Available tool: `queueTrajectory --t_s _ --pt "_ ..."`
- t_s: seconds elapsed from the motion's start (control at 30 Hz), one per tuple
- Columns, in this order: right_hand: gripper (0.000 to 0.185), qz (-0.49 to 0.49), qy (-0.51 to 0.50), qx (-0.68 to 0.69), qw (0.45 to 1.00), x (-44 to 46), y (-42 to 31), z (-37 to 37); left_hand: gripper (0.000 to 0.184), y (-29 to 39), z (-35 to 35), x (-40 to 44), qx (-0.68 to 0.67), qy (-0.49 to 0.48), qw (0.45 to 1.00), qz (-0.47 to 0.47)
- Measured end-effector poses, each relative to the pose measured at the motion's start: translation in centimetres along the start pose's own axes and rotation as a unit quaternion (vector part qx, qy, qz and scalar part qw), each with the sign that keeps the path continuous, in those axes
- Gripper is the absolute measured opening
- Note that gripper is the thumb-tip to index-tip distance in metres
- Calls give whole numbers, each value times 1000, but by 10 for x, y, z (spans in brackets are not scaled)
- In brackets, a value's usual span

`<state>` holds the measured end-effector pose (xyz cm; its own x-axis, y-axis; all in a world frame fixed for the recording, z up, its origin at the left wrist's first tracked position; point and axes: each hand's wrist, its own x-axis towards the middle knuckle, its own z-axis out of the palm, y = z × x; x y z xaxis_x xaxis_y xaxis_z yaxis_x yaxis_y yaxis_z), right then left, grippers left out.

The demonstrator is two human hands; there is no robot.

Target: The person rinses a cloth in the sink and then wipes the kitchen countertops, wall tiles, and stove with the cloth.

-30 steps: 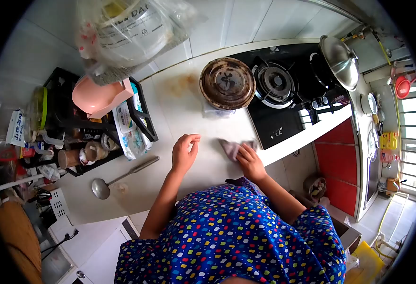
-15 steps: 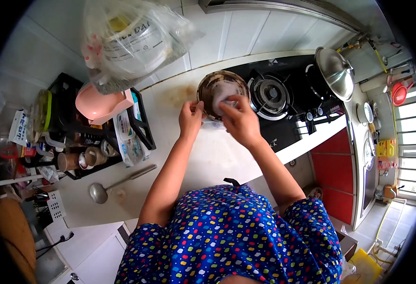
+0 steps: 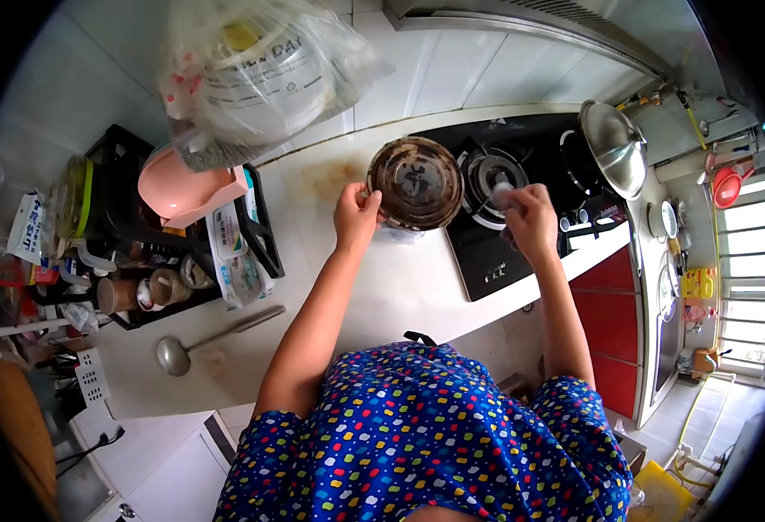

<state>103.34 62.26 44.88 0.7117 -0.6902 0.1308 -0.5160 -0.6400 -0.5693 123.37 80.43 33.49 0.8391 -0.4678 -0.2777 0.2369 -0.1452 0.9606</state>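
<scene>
Near the back edge of the bench (image 3: 391, 296), left fingers (image 3: 371, 204) gripped a round brown lid (image 3: 415, 181), right fingers (image 3: 526, 198) pinched a cloth (image 3: 502, 191) over the stove (image 3: 492, 250).

The brown lid (image 3: 416, 183) looks blotchy and worn with a dull sheen, the rag (image 3: 502, 192) cloth, the hob (image 3: 474, 261) glossy like glass, the dome lid (image 3: 610, 150) polished metal, the ladle (image 3: 174, 357) greyer metal, the bag (image 3: 265, 87) crinkled clear plastic, the counter (image 3: 400, 296) smooth.
</scene>
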Motion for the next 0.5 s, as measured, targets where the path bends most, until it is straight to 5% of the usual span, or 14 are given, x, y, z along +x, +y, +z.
queueTrajectory --t_s 0.07,0.1,0.3,0.5 --pt "31 -102 100 100 985 9 5 14 35 4 -1 -7 -5 -15 999 -49" --pt "34 -73 85 172 979 8 -20 24 35 4 -2 -10 -5 -16 999 -47" --pt "35 -373 -3 56 926 29 -78 124 32 14 -1 -15 -63 -60 995 -41" --pt "28 -331 -27 -38 942 81 -82 138 28 -1 9 -18 -64 -7 997 -36"
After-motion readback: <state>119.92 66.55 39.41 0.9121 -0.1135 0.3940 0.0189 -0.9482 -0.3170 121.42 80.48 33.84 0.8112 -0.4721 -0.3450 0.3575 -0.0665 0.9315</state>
